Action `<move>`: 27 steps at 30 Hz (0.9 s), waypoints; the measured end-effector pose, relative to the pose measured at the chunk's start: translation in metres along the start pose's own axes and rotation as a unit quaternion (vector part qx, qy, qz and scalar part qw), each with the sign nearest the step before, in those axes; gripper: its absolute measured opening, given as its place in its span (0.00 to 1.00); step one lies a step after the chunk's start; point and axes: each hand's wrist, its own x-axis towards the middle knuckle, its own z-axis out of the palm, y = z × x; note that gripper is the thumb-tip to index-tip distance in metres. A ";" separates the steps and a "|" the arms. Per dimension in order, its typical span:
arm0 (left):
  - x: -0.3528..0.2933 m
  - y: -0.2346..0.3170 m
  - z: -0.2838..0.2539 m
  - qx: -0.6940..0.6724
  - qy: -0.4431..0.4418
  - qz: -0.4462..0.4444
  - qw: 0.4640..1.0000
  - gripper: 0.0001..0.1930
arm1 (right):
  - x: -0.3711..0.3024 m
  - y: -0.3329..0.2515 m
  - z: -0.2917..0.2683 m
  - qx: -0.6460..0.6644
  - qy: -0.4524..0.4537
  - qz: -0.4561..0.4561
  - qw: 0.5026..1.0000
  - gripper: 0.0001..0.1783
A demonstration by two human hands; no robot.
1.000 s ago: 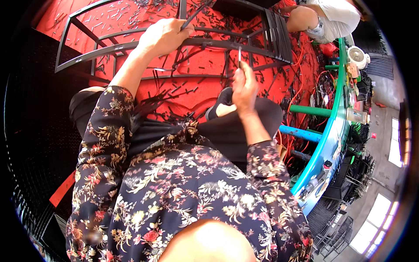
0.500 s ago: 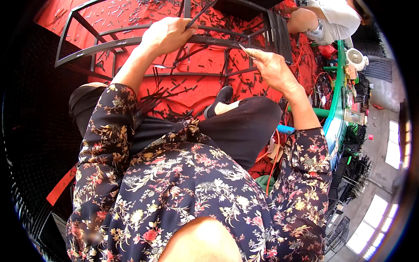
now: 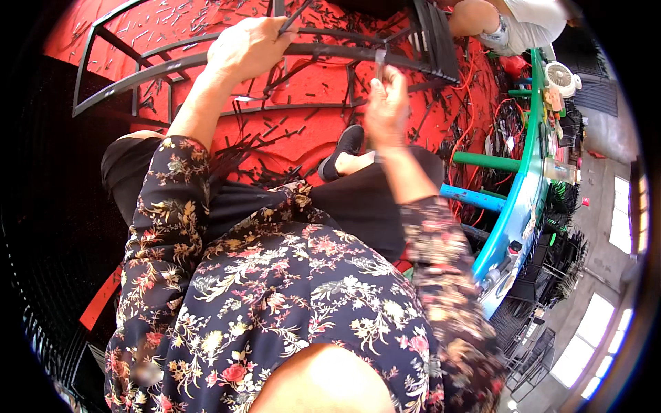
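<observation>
A long black frame [image 3: 172,67] of bars lies across in front of me, over red cloth. My left hand [image 3: 249,49] is closed on its near bar, and a thin black strip [image 3: 296,16] sticks up from between thumb and fingers. My right hand [image 3: 387,107], slightly blurred, is closed around a small pale metal blade [image 3: 380,60]. The blade points up and overlaps the near bar, right of my left hand; whether it touches the bar I cannot tell. Dark strips [image 3: 435,41] are wound closely around the frame's right end.
Black scraps [image 3: 275,134] litter the red cloth [image 3: 303,131]. At the upper right, another person [image 3: 530,27] sits close to the frame. A curved green and blue rail [image 3: 530,165] runs down the right side, with a white fan [image 3: 561,79] and a clear jar [image 3: 561,171] beside it.
My right hand has moved left and inward, and its blade has turned from slanting left to nearly upright. My left hand and the frame have shifted slightly left and up in the view.
</observation>
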 end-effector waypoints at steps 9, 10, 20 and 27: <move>0.002 -0.005 0.006 -0.025 0.010 0.013 1.000 0.14 | -0.027 0.000 -0.039 0.334 0.075 0.328 0.880 0.11; 0.001 -0.005 0.006 -0.024 0.010 0.010 1.000 0.14 | -0.024 0.000 -0.045 0.299 0.043 0.324 0.897 0.11; 0.002 -0.010 0.005 -0.047 0.004 0.021 0.999 0.15 | 0.046 0.022 -0.116 -0.073 -0.225 0.169 0.957 0.18; 0.000 -0.003 -0.003 -0.052 -0.017 -0.006 0.998 0.15 | 0.054 0.003 -0.104 -0.017 -0.247 0.230 0.941 0.18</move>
